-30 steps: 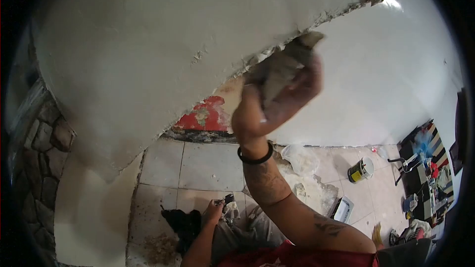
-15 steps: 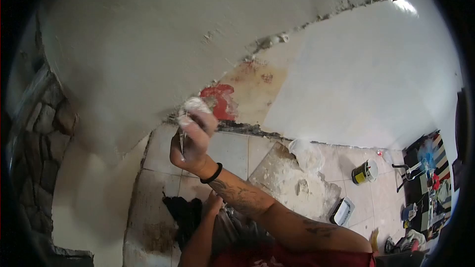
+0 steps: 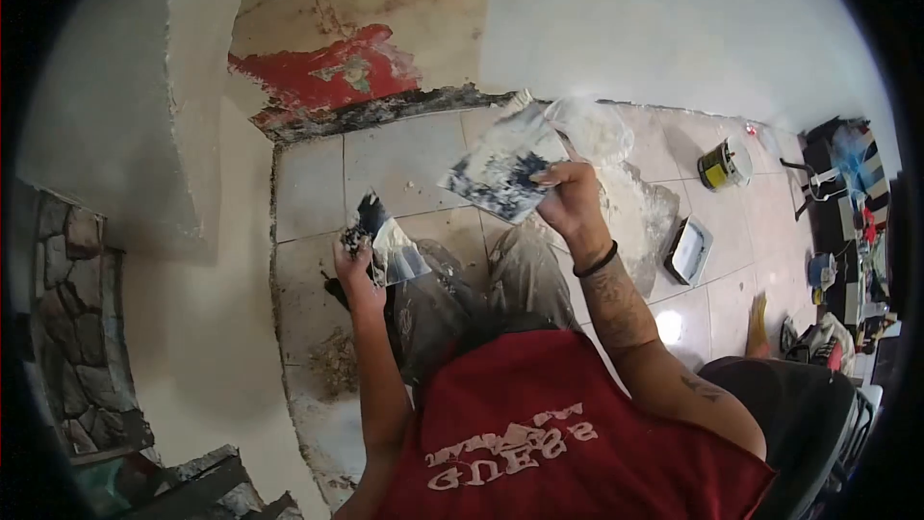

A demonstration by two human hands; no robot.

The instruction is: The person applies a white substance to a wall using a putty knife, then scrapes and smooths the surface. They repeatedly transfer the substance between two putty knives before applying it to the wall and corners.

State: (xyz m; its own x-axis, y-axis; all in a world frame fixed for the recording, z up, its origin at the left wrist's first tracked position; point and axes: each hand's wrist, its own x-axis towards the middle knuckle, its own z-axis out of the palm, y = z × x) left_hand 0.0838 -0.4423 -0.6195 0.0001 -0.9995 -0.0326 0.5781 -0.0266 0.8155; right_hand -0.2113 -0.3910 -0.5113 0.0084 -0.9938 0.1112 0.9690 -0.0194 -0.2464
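Observation:
My right hand [image 3: 570, 197] grips one edge of a flat rectangular plate [image 3: 505, 169] smeared with white putty and dark patches. It is held tilted above the floor, in front of my knees. Lower and to the left, my left hand [image 3: 356, 274] is closed on a putty knife [image 3: 397, 252] with a pale, putty-coated blade. Dark, crusted material shows at that hand's fingers. The two held things are apart. Beyond them, the wall's lower part has a bare red patch [image 3: 385, 63] above a broken dark edge.
Tiled floor [image 3: 404, 149] carries crumbs and a putty-stained sheet [image 3: 635, 221]. On the right are a bucket [image 3: 717, 169], a white tray [image 3: 689, 250] and a brush [image 3: 758, 323]. A black chair [image 3: 789, 424] stands beside my right arm. Stone cladding [image 3: 82, 299] lines the left.
The view has tipped downward. My right hand has come away from the wall edge and down to the right. My left hand, earlier low by my lap, is now raised with the putty knife in sight.

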